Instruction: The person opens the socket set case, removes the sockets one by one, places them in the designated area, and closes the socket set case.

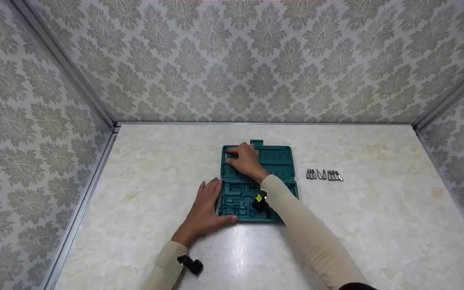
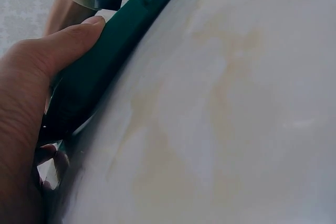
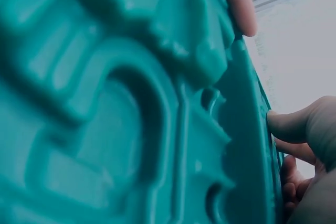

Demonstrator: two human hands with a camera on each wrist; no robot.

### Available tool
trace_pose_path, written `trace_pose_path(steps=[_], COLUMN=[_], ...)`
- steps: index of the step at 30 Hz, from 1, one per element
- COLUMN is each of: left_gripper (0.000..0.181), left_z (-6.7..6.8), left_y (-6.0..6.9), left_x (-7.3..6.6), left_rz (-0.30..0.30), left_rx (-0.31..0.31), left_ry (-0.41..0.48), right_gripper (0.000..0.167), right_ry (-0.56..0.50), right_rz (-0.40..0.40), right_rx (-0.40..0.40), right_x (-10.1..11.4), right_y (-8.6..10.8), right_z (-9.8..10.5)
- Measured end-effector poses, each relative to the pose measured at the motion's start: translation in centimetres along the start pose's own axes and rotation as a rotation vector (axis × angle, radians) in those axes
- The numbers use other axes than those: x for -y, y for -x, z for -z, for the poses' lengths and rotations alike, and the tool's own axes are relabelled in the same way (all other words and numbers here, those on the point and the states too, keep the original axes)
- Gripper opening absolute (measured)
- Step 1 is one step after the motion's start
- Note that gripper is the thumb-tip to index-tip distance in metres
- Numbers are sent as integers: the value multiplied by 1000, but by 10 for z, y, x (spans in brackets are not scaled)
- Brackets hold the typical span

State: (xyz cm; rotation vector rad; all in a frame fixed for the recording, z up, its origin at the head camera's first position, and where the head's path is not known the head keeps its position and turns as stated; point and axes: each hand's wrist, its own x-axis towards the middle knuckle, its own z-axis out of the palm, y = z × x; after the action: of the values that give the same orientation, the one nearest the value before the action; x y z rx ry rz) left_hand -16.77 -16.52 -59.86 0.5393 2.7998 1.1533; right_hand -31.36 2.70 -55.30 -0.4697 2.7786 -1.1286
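A dark green plastic tool case (image 1: 256,179) lies unfolded on the table, its moulded recesses facing up. My left hand (image 1: 206,205) steadies its near left corner, fingers along the left side and thumb on the front edge; the left wrist view shows that thumb (image 2: 76,40) against the case wall. Over the far left of the upper half, my right hand (image 1: 244,158) has its thumb and forefinger bent together around a small silvery piece, apparently a metal bit (image 1: 228,156), mostly hidden. In the right wrist view, that hand (image 3: 315,135) appears beyond the case's moulded recesses (image 3: 121,124).
To the right of the case lies a row of several small metal bits (image 1: 324,175). The pale marbled table (image 1: 377,225) meets patterned walls (image 1: 240,60) at the back and sides. A latch tab (image 1: 257,142) sticks out from the case's far edge.
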Motion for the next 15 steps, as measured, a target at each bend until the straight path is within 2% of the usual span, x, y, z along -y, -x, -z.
trace_pose_path(steps=[7,12,15], left_gripper=[131,131,130], left_z=[0,0,-1], left_y=[1,1,2], left_x=[0,-1,-1], left_rz=[28,27,25], left_rx=[4,9,5], left_ry=[4,4,7], right_gripper=[39,31,28], right_ry=[-85,-213,-234], right_rz=[-12,-10,-6], right_rx=[-16,-64,-95], right_x=[0,-4,-6], right_y=[-2,-1,0], right_z=[0,-1,-4])
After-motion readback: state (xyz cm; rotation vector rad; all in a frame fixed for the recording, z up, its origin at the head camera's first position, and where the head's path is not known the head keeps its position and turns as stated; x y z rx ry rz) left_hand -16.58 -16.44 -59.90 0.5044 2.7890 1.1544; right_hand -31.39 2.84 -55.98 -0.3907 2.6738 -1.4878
